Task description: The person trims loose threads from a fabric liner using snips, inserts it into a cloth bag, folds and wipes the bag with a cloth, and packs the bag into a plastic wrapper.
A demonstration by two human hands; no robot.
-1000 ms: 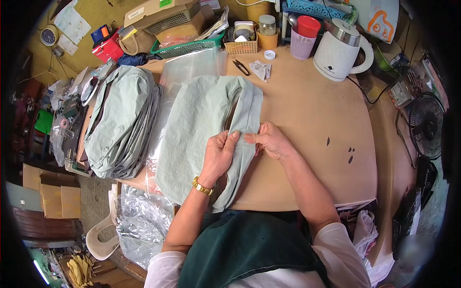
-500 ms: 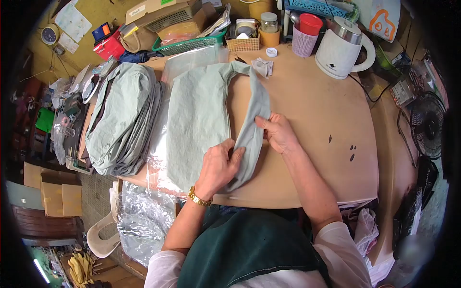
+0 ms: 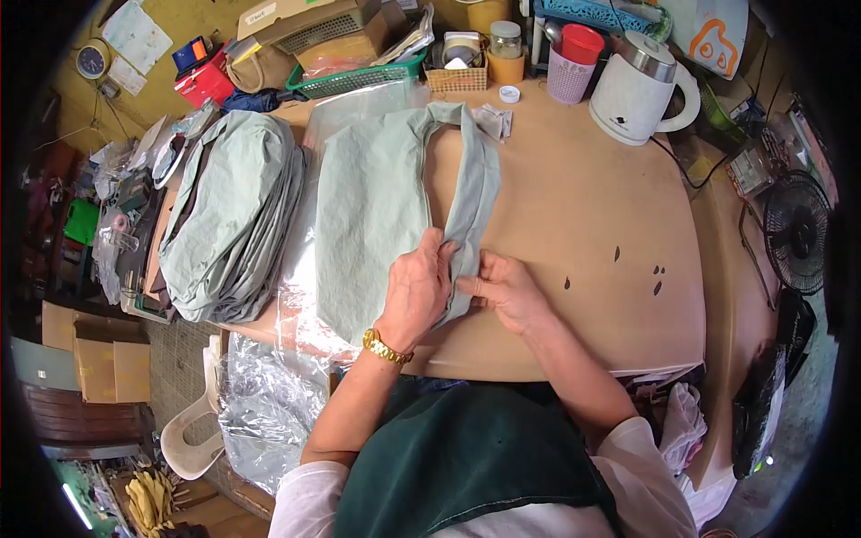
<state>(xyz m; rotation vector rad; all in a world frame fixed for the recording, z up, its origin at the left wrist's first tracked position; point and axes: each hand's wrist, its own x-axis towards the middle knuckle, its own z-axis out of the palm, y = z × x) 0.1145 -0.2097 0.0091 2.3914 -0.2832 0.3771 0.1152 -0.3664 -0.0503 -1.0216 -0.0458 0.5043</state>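
Note:
A pale grey-green fabric bag (image 3: pixel 368 215) lies flat on the brown-covered table (image 3: pixel 574 197), its long strap curving along the right side around an open gap. My left hand (image 3: pixel 417 291), with a gold watch at the wrist, grips the lower part of the strap near the bag's edge. Just to its right, my right hand (image 3: pixel 507 291) pinches the outer edge of the same strap. Both sets of fingers are closed on the cloth, and some fingertips are hidden. A stack of similar folded bags (image 3: pixel 233 220) sits to the left.
Clear plastic sheeting (image 3: pixel 300 305) lies beneath the bag's left side. A white electric kettle (image 3: pixel 632 94) stands at the back right, near a lilac basket (image 3: pixel 569 76). Small dark marks (image 3: pixel 659 287) dot the table at right. A black fan (image 3: pixel 796 229) is farther right.
My right hand has slid down the strap toward my left hand. My left hand has shifted slightly up and right. The strap lies closer to the bag, and another dark mark shows on the table.

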